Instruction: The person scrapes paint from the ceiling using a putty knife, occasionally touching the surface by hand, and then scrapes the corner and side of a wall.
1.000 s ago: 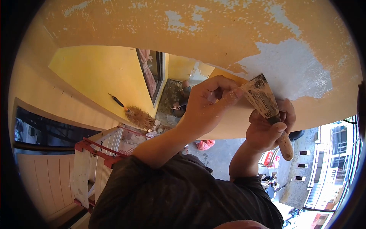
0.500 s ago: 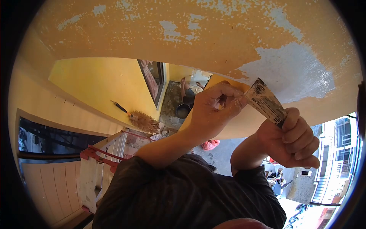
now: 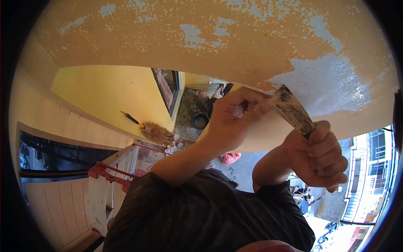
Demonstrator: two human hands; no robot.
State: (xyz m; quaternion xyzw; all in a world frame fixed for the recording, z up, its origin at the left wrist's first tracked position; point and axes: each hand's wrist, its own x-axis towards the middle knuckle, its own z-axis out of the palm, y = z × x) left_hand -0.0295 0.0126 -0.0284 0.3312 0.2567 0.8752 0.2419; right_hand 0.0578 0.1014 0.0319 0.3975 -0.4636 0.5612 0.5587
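Orange painted wall (image 3: 168, 42) is seen overhead, flaked in many spots, with one large bare white patch (image 3: 331, 84) just above the hands. One scraper (image 3: 291, 111) is set against the patch's lower edge. Its handle is clamped in the closed right hand (image 3: 321, 157), and its blade is pinched by the fingers of the left hand (image 3: 233, 122). Below and left of the hands, one brush (image 3: 155, 133) is laid on a yellow ledge, with one red ladder (image 3: 111, 174) lower down.

One fisheye camera on the person's head looks forward, very close to the left hand (image 3: 235, 122) and right hand (image 3: 321, 159) on a scraper (image 3: 293, 111), right of centre. A peeling orange wall (image 3: 168, 38) fills the frame above the fingers (image 3: 325, 145); beneath them, distant ground (image 3: 245, 170).
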